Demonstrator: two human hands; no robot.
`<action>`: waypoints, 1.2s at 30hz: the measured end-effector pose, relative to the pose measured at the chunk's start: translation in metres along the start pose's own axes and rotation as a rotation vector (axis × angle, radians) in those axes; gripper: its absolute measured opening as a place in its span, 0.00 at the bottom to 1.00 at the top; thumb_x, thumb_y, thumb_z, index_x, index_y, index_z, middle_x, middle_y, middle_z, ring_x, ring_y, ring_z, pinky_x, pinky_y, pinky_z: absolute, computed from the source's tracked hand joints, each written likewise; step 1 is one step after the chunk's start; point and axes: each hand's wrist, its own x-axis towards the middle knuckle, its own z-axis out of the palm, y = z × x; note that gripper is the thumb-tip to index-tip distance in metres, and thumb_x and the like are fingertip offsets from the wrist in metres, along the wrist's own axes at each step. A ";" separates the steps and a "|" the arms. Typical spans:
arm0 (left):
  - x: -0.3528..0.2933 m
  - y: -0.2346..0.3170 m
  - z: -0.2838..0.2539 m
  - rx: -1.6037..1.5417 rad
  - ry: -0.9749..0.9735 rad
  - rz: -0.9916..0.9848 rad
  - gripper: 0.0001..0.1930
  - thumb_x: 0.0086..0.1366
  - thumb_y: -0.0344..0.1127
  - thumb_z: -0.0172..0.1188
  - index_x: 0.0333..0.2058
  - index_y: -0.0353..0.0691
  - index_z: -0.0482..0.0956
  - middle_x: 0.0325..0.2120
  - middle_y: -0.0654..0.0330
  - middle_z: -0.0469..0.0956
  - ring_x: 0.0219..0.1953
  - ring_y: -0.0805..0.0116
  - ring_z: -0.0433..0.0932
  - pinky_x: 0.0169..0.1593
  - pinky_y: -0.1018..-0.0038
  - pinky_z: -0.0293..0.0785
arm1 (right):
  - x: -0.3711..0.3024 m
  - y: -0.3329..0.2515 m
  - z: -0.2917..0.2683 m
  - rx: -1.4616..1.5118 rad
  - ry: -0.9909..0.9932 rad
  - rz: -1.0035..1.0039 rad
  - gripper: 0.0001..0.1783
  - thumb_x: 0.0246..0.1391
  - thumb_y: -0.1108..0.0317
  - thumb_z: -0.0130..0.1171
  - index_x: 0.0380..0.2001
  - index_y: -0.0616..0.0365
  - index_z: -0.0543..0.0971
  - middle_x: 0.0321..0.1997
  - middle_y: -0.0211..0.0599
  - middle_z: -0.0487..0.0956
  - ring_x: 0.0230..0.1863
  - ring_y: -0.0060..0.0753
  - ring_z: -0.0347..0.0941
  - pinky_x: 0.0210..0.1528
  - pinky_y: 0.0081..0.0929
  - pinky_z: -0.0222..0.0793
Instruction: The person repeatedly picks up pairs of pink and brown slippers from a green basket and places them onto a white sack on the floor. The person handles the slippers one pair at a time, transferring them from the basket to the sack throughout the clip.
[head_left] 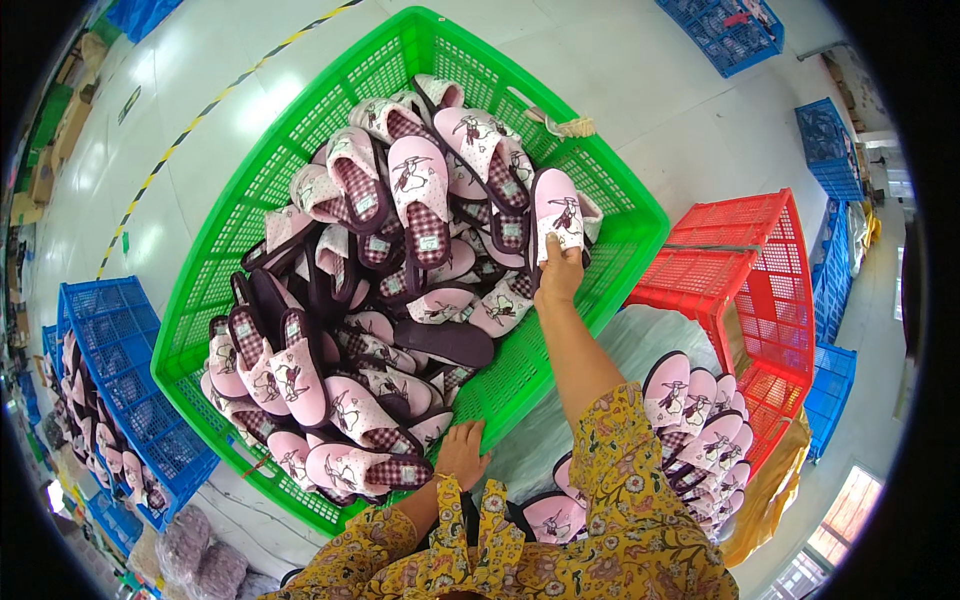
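Grn bskt [520,378] w/ pink slippers [437,305], R hand [560,274] pinching 1 slipper [558,208], L hand [461,456] grip unclear.

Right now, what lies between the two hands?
Between the left hand and right hand, the head view shows the green basket's near wall, with slippers heaped inside.

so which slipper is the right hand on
The pink-toed slipper near the right corner of the green basket, toe pointing away; only it has the right hand on it.
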 end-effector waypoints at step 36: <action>0.214 -0.155 -0.030 -1.387 0.306 -0.670 0.19 0.60 0.41 0.61 0.48 0.38 0.74 0.40 0.61 0.78 0.40 0.69 0.74 0.49 0.74 0.64 | 0.006 -0.004 -0.082 0.211 -0.319 0.183 0.11 0.56 0.63 0.61 0.42 0.50 0.75 0.39 0.20 0.77 0.35 0.15 0.69 0.33 0.16 0.62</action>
